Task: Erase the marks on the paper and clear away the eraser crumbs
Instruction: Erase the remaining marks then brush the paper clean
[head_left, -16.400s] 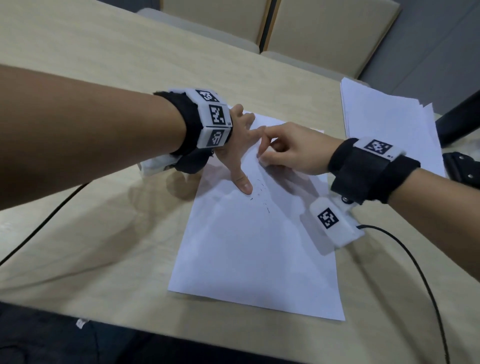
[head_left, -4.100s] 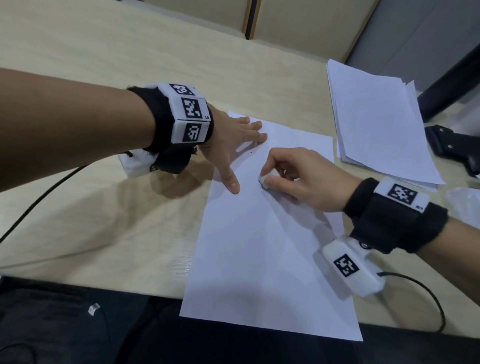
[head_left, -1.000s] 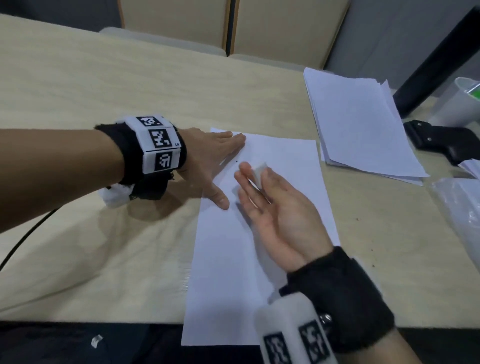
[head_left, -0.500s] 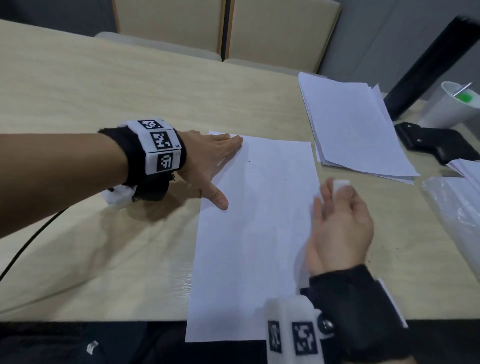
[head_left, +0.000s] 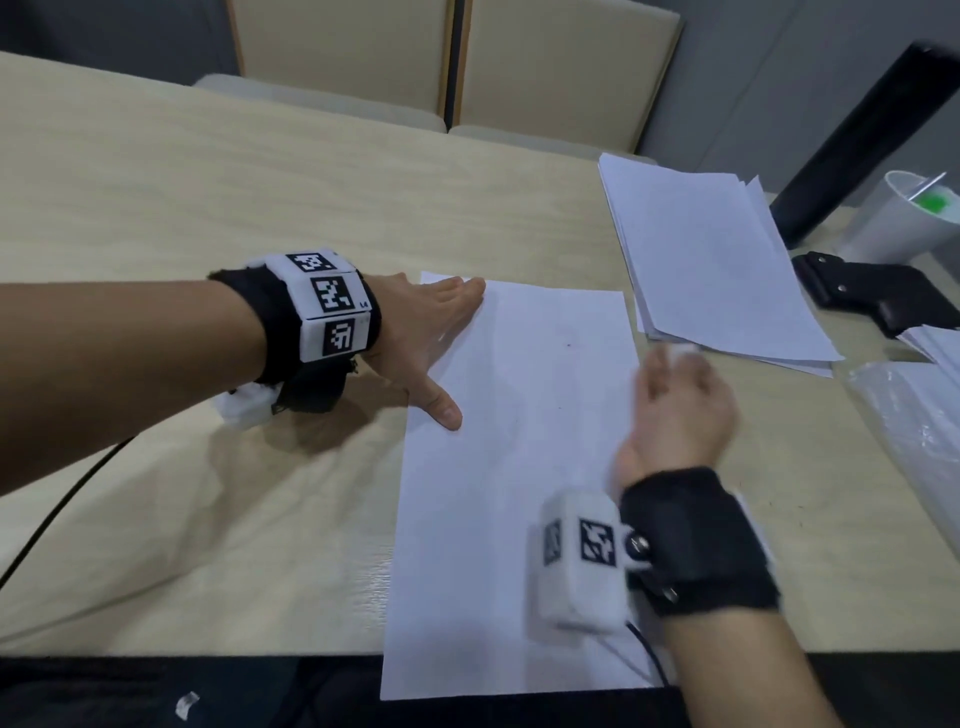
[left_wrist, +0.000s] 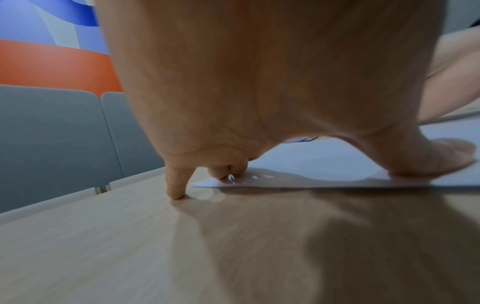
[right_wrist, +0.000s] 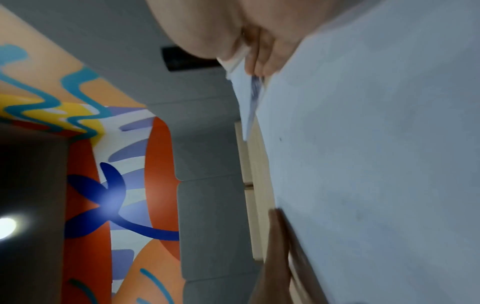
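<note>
A white sheet of paper (head_left: 519, 493) lies on the wooden table, its near end hanging over the front edge. My left hand (head_left: 426, 332) presses flat on its upper left edge, fingers straight and thumb spread; in the left wrist view the thumb (left_wrist: 428, 160) rests on the paper (left_wrist: 324, 164). My right hand (head_left: 680, 405), blurred, is at the sheet's right edge with a white eraser (head_left: 683, 351) pinched at its fingertips. The right wrist view shows the eraser (right_wrist: 232, 61) between thumb and fingers beside the paper (right_wrist: 376, 164). One small dark speck (head_left: 569, 344) sits on the sheet.
A stack of white sheets (head_left: 711, 265) lies just beyond my right hand. Further right are a black object (head_left: 883, 291), a white cup (head_left: 904, 218), a black post (head_left: 857, 145) and a clear plastic bag (head_left: 924, 431). Two chairs (head_left: 561, 67) stand behind the table.
My right hand has swept from the middle of the sheet to its right edge, carrying the eraser. The left hand has kept its place on the paper.
</note>
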